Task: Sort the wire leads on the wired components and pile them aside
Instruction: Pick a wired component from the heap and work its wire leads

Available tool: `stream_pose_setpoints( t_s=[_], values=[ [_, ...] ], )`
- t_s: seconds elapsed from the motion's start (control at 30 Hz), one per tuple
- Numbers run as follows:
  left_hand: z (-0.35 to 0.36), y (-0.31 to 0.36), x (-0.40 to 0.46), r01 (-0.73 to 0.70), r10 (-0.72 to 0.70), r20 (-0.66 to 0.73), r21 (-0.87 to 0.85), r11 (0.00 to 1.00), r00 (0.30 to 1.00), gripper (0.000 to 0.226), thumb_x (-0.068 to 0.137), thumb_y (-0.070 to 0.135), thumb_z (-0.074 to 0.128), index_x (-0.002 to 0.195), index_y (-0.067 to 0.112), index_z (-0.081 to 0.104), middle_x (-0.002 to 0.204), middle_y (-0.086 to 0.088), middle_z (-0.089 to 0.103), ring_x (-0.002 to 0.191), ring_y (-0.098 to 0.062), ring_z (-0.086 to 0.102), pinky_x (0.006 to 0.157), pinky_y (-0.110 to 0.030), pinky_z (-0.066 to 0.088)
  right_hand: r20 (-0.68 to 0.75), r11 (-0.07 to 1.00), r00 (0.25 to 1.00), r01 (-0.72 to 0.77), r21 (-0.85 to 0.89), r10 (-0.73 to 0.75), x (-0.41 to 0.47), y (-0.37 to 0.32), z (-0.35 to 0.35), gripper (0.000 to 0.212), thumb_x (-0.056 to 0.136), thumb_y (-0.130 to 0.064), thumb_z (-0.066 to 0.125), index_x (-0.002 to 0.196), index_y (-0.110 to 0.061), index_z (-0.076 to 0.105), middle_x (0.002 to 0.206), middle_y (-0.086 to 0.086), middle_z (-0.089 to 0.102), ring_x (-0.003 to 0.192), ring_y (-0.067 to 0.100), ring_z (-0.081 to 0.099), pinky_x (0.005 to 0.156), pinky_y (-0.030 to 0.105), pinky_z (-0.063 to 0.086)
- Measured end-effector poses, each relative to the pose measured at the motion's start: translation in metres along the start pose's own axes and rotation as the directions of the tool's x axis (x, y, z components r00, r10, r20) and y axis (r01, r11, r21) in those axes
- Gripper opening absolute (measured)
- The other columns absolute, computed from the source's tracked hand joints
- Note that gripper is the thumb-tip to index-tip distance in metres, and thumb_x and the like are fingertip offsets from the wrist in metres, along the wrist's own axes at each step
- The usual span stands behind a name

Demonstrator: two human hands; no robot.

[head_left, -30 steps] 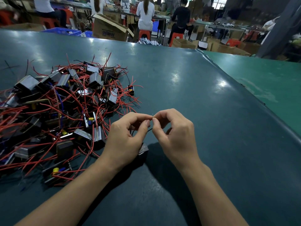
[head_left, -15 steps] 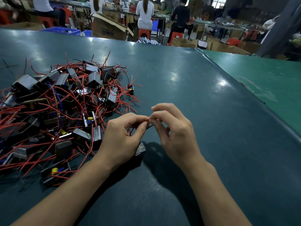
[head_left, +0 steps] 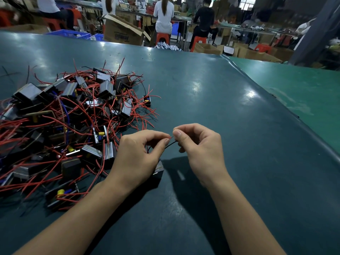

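Observation:
A heap of small black box-shaped components with red wire leads (head_left: 70, 126) covers the left of the dark green table (head_left: 211, 100). One black component (head_left: 159, 170) lies under my left hand (head_left: 136, 155), mostly hidden by it. The left thumb and forefinger pinch a red lead's tip (head_left: 169, 138). My right hand (head_left: 200, 146) pinches a thin black lead (head_left: 171, 144) that runs between the two hands. The hands' fingertips are a small gap apart.
A raised seam (head_left: 276, 105) runs diagonally on the right, with a lighter green table beyond it. Past the far edge stand cardboard boxes (head_left: 123, 32), blue crates (head_left: 71, 34) and seated people on red stools.
Both hands have stayed over the component, and their fingertips, which touched before, have drawn slightly apart; a red lead tip and a black lead now show between them.

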State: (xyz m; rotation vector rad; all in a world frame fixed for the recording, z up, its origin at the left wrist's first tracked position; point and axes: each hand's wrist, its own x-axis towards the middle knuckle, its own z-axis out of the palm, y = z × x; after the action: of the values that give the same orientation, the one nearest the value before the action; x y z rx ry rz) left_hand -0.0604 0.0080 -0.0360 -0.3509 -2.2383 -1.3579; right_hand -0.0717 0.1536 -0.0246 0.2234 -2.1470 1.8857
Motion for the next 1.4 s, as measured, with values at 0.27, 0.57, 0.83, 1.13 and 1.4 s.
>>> stream_pose_setpoints(
  t_s=[0.27,0.57,0.83,1.13,1.4],
  values=[
    [0.0,0.002,0.0,-0.085,0.086,-0.022,0.05,0.995,0.996,0.006,0.085,0.006,0.073,0.088,0.01,0.076,0.08,0.006,0.071,0.073,-0.007,0.063,0.071,-0.012,0.046,-0.091,0.986,0.988,-0.114,0.118,0.125,-0.004,0.001,0.004,0.01,0.083,-0.01,0.074,0.08,-0.014,0.065,0.069,0.009,0.069,0.055,0.012,0.059,0.048,0.022,0.047],
    [0.003,0.0,0.001,0.131,-0.141,-0.079,-0.118,0.984,0.987,0.01,0.086,0.012,0.072,0.083,0.021,0.074,0.074,0.012,0.072,0.067,-0.006,0.065,0.064,-0.015,0.05,-0.037,0.998,0.997,-0.064,-0.013,0.063,-0.008,0.003,0.009,0.009,0.085,-0.01,0.073,0.08,-0.017,0.073,0.07,0.001,0.072,0.065,0.015,0.068,0.06,0.031,0.058],
    [0.003,-0.002,0.0,0.122,-0.129,-0.063,-0.1,0.987,0.99,0.011,0.085,0.013,0.073,0.082,0.024,0.074,0.069,0.016,0.07,0.06,0.001,0.061,0.059,-0.01,0.046,-0.003,0.86,0.958,0.255,-0.442,-0.285,-0.01,0.007,0.008,0.007,0.086,-0.018,0.071,0.081,-0.015,0.074,0.073,-0.006,0.071,0.065,0.009,0.063,0.066,0.03,0.053],
    [0.002,-0.003,0.001,0.107,-0.111,-0.045,-0.075,0.991,0.993,0.006,0.086,0.014,0.073,0.083,0.018,0.076,0.07,0.013,0.07,0.062,-0.001,0.062,0.062,-0.011,0.046,0.193,0.548,0.802,0.54,-0.639,-0.565,-0.002,0.007,-0.008,0.009,0.086,-0.014,0.069,0.079,-0.009,0.072,0.07,0.003,0.063,0.063,0.026,0.054,0.051,0.041,0.048],
    [-0.003,-0.004,0.004,0.115,-0.103,0.096,-0.134,0.984,0.99,0.01,0.086,0.009,0.072,0.086,0.018,0.076,0.073,0.009,0.074,0.065,-0.004,0.066,0.063,-0.012,0.049,0.215,0.579,0.744,0.638,-0.508,-0.632,0.008,0.014,-0.018,0.014,0.086,-0.006,0.071,0.097,-0.009,0.078,0.078,0.006,0.068,0.063,0.027,0.061,0.052,0.038,0.051]
  ],
)
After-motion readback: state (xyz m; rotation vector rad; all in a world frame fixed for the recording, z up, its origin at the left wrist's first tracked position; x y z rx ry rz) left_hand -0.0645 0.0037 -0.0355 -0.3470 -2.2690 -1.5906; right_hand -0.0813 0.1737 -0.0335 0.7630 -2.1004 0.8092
